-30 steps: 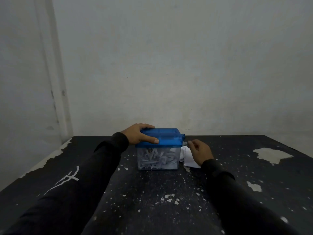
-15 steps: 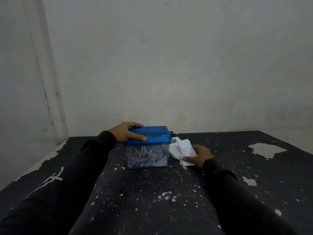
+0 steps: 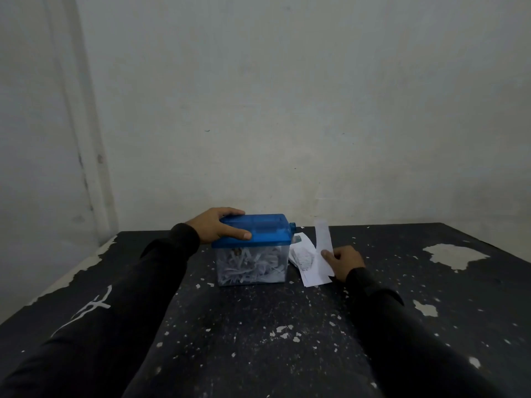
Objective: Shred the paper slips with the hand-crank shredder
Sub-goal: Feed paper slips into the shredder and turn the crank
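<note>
Counter (image 3: 287, 354): we work on a dark, flaking surface, speckled with pale chips. We judge it rough enough that the shredder should not slide much under cranking, provided it is braced.

Shredder (image 3: 253, 251): it stands upright near the far middle of the counter. We read it as a light, rigid plastic unit, likely to tip or skid if left unheld.

Blue lid (image 3: 258, 231): smooth plastic, probably slippery. We hold it from the left end, palm against the edge, pressing down.

Clear bin (image 3: 253, 267): it is well filled with white shreds. We judge it thin-walled; we would not squeeze its sides.

Left hand (image 3: 218, 226): our grip is clenched over the lid's left end, thumb along the near edge, fingers over the top.

Right hand (image 3: 343, 261): our grip pinches the lifted slip between thumb and fingers, just right of the shredder.

Loose slips (image 3: 303, 258): they lie flat on the counter, touching or just beside the bin's right wall.

Lifted slip (image 3: 323, 248): it stands almost upright and bends slightly. We judge it very light, limp and easily creased; we hold it near the lower end and feed the free top edge straight.

Crank stub (image 3: 292, 226): it projects from the lid's right end. The handle itself cannot be made out.
</note>
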